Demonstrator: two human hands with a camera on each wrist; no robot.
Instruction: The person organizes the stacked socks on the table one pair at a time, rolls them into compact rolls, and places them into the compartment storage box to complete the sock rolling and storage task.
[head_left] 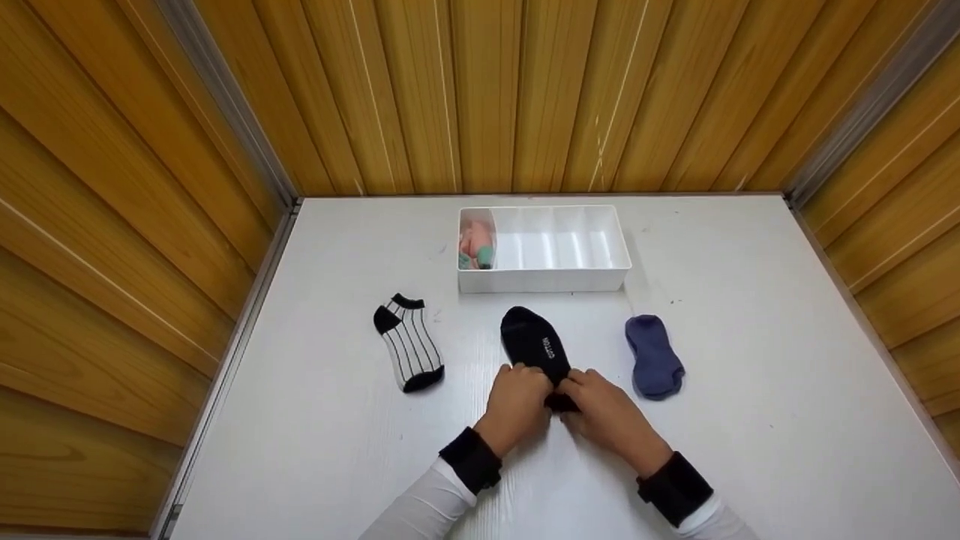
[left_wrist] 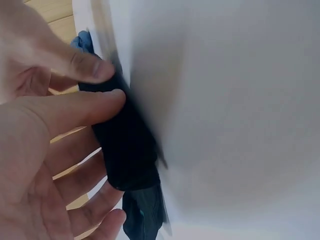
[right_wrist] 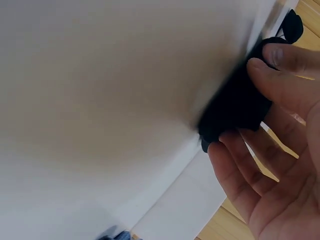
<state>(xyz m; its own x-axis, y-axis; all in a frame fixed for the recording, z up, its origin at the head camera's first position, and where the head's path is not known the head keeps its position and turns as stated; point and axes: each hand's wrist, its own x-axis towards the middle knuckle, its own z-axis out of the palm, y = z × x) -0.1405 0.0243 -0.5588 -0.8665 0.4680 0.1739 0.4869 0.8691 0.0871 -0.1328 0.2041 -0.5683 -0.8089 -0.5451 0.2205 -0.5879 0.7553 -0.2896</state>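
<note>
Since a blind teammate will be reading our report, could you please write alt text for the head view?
A person's left hand and right hand grip a black sock on a white table. A striped sock lies to the left, a blue sock to the right; beyond, a white divided box holds pink-and-green fabric in its leftmost compartment.

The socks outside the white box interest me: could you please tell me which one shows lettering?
The black sock, held by the left hand and right hand, bears white lettering; the striped sock and the blue sock show none.
</note>
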